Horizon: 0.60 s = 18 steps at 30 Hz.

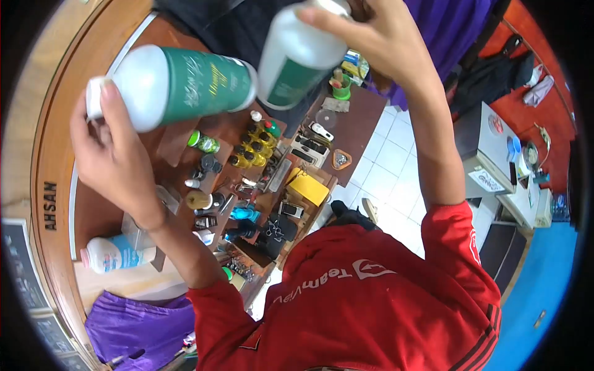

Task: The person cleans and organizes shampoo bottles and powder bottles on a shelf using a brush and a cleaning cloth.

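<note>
My left hand (117,148) is closed around the white cap end of a large white bottle with a green label (207,83). That bottle lies tilted almost sideways in the air, its base pointing right. Up at the top, my right hand (377,37) grips a second white bottle with a green label (303,52) near its cap, and this one hangs base down, slightly slanted. The two bottles are close together, base beside base. Part of the right hand's fingers is cut off or hidden behind the bottle top.
Below the bottles, a brown counter holds several small yellow bottles (257,148), a green-lidded container (203,142), hair clippers (320,131), scissors (275,232) and a yellow box (307,187). A white bottle with a pink cap (117,253) stands at left. Purple cloth (139,328) hangs nearby.
</note>
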Available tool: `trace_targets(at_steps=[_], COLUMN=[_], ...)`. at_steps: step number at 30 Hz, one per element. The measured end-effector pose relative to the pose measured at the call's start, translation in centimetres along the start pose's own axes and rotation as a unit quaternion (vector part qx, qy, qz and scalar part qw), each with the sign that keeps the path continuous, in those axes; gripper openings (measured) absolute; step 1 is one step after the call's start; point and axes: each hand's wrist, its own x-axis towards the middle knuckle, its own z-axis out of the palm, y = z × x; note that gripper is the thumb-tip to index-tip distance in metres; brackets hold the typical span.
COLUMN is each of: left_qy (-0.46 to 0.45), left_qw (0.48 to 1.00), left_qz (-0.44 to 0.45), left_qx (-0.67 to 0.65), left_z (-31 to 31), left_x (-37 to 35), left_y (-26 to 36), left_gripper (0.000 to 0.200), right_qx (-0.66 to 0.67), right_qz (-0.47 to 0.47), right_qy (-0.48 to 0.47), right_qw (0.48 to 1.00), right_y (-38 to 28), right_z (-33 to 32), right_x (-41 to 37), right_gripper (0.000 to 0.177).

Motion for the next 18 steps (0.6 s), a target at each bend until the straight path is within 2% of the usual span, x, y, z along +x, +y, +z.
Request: trace_targets(at_steps=[1,3,4,5,6,7,8,9,10,11,12,13,14,15,16,18], left_qy=[-0.008,-0.072,-0.103,-0.173,-0.225,-0.281,-0.331,-0.367,-0.4,-0.415,-0.425,-0.443,-0.418,-0.433,-0.444,-0.443], left_qw=[1.0,0.994,0.992,0.984,0.973,0.959,0.943,0.923,0.91,0.887,0.894,0.865,0.867,0.858,0.861,0.865], left_qz=[-0.001,0.012,0.001,0.048,0.049,-0.018,0.016,-0.083,-0.083,-0.175,-0.109,-0.204,-0.233,-0.246,-0.225,-0.213], left_qx=[-0.014,-0.077,-0.076,-0.022,0.0,-0.022,-0.02,-0.081,-0.071,-0.097,-0.087,-0.116,-0.137,-0.13,-0.108,-0.1], left_z=[0.5,2.0,3.3,4.3,6.0,8.3,10.8,13.8,16.6,19.2,21.7,24.0,26.3,28.4,30.3,34.8], left_x=[-1.2,-4.0,-5.5,-6.6,-8.6,-10.9,-13.2,-16.9,-20.2,-24.3,-28.6,-33.2,-36.0,-38.8,-41.2,-45.0], left_y=[0.3,0.7,1.2,0.7,-0.3,-0.7,-2.1,-4.2,-6.4,-8.5,-11.9,-14.7,-15.3,-17.2,-18.2,-20.7], left_gripper=[0.036,0.027,0.027,0.028,0.031,0.032,0.033,0.032,0.03,0.029,0.029,0.03,0.032,0.034,0.034,0.032], right_qx=[-0.084,-0.103,-0.13,-0.133,-0.138,-0.151,-0.149,-0.176,-0.161,-0.168,-0.198,-0.182,-0.199,-0.211,-0.169,-0.176], right_qz=[-0.03,-0.006,-0.032,0.031,0.078,0.117,0.174,0.207,0.261,0.287,0.326,0.329,0.339,0.36,0.428,0.409], right_qy=[-0.003,0.008,0.016,-0.009,-0.019,-0.022,-0.034,-0.044,-0.016,0.01,0.026,0.071,0.076,0.074,0.092,0.128], right_qw=[0.996,0.995,0.991,0.991,0.987,0.981,0.973,0.961,0.952,0.943,0.924,0.924,0.917,0.906,0.883,0.886], right_y=[2.2,5.2,6.7,8.0,10.0,12.9,16.1,18.9,22.6,26.1,29.9,33.7,37.0,39.2,41.6,47.0], right_z=[0.3,-0.4,-0.6,-0.8,-0.7,0.0,0.7,1.3,2.8,4.2,5.9,7.4,8.3,9.5,10.3,12.5], right_x=[-1.5,-4.5,-5.7,-7.3,-9.2,-11.2,-13.9,-16.3,-19.6,-22.6,-25.9,-28.9,-30.0,-32.2,-33.8,-36.0], right_gripper=[0.034,0.032,0.032,0.031,0.03,0.03,0.031,0.031,0.032,0.034,0.037,0.037,0.037,0.037,0.037,0.036])
